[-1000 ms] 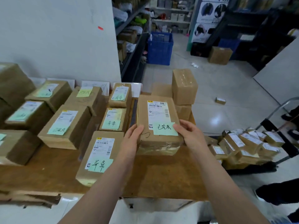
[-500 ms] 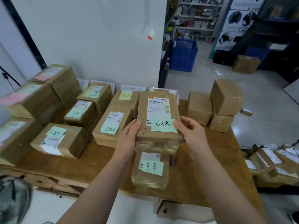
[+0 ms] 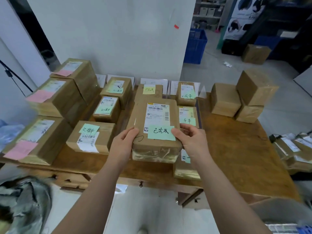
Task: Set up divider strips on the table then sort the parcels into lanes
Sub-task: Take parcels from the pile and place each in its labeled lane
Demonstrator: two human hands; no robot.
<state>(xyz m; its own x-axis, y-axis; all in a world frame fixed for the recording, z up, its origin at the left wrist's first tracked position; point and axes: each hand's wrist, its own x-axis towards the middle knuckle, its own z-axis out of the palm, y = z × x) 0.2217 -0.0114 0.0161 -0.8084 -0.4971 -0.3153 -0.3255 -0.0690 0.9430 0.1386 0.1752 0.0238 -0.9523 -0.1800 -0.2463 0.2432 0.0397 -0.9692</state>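
The person is holding a brown tape-wrapped cardboard parcel (image 3: 140,115) by its near end, one hand at each near corner. The left hand (image 3: 124,142) is gripping the left corner with its thumb lying on the top face. The right hand (image 3: 190,141) is gripping the right corner, its thumb touching the edge of the pale green sticky note (image 3: 161,133) stuck over the white shipping label (image 3: 157,114). The fingers of both hands are clamped on the parcel, curling round its sides and out of sight beneath.

The parcel is hanging over the middle of the brown wooden worktop (image 3: 236,149), just in front of a brown parcel with a yellow sticky note (image 3: 149,91) and between rows of green-noted parcels on either side. Its near end is sitting clear of the surface. Whether its far end is resting on anything cannot be told.

The box is looking stiff and square-edged, so it is likely tolerating a firm squeeze without denting. Two hands are suggesting moderate weight, though that is only a guess. The glossy tape on the near face (image 3: 153,154) is probably making that surface slippery, so the side walls and the underside are the safer places to hold. The loose note is likely peeling if rubbed, so the right thumb is best kept off it when setting the parcel into its lane.
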